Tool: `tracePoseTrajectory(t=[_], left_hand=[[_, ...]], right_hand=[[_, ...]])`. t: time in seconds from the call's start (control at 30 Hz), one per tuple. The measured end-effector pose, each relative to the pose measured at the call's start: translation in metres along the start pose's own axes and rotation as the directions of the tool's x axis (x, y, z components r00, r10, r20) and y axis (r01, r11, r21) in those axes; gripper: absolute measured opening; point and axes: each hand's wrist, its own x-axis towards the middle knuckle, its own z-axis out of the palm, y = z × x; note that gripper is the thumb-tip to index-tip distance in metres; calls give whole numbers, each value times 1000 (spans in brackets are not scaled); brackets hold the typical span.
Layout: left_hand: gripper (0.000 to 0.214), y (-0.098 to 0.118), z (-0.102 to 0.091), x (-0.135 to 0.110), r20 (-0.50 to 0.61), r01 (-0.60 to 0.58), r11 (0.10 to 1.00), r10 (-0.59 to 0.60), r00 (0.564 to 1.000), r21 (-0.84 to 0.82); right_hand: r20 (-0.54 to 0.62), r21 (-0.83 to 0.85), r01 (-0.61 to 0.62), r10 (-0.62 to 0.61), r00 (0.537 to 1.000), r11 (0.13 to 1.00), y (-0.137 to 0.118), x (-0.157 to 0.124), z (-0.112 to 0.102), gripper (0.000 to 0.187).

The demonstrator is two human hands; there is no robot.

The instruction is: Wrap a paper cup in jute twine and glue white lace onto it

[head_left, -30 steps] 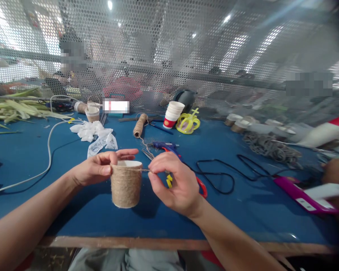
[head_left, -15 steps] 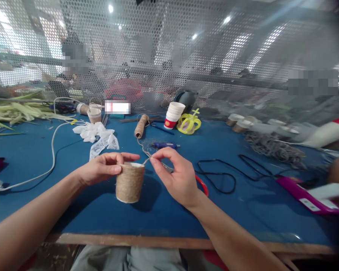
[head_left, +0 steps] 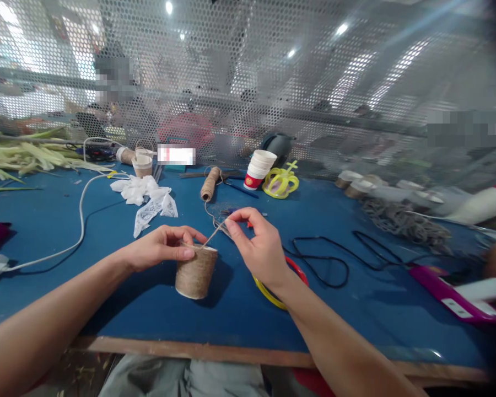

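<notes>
A paper cup wrapped in brown twine [head_left: 195, 272] stands on the blue table [head_left: 45, 231] near its front edge. My left hand [head_left: 161, 248] grips the cup at its rim, thumb across the front. My right hand [head_left: 258, 249] is closed in a pinch on the loose twine strand [head_left: 214, 230], which runs from the cup's rim up and back to the twine spool [head_left: 209, 184] lying farther back. Scissors with red and yellow handles [head_left: 281, 286] lie under my right wrist, mostly hidden.
A white cable [head_left: 72, 242] curves at left past white lace scraps [head_left: 146, 197]. A stack of paper cups [head_left: 258, 169], a yellow crown shape [head_left: 280, 181] and a black cord [head_left: 334, 259] lie behind. Green leaves [head_left: 20, 157] sit far left. A perforated screen [head_left: 248, 71] closes the back.
My right hand has risen and moved back, pulling the twine strand up from the cup's rim. The cup has come down to the table and sits tilted a little more to the right.
</notes>
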Motion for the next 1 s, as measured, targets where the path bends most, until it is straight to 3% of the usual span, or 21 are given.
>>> tracePoseTrajectory(t=[0.23, 0.5, 0.7, 0.8, 1.0], left_hand=[[25, 0, -1, 0, -34, -16, 997, 13, 999, -77], [25, 1, 0, 0, -15, -17, 987, 15, 1000, -161], [27, 2, -1, 0, -29, -29, 987, 25, 999, -161], [25, 2, -1, 0, -69, -44, 978, 31, 997, -204], [26, 2, 0, 3, -233, -81, 965, 21, 972, -250]], right_hand=[[147, -10, -107, 107, 983, 994, 5, 0, 1, 6], [30, 2, -155, 154, 988, 988, 7, 2, -4, 13], [79, 82, -261, 255, 964, 962, 12, 5, -7, 19], [118, 101, -328, 316, 941, 939, 19, 8, -8, 24], [164, 68, -352, 337, 927, 934, 30, 10, -6, 23]])
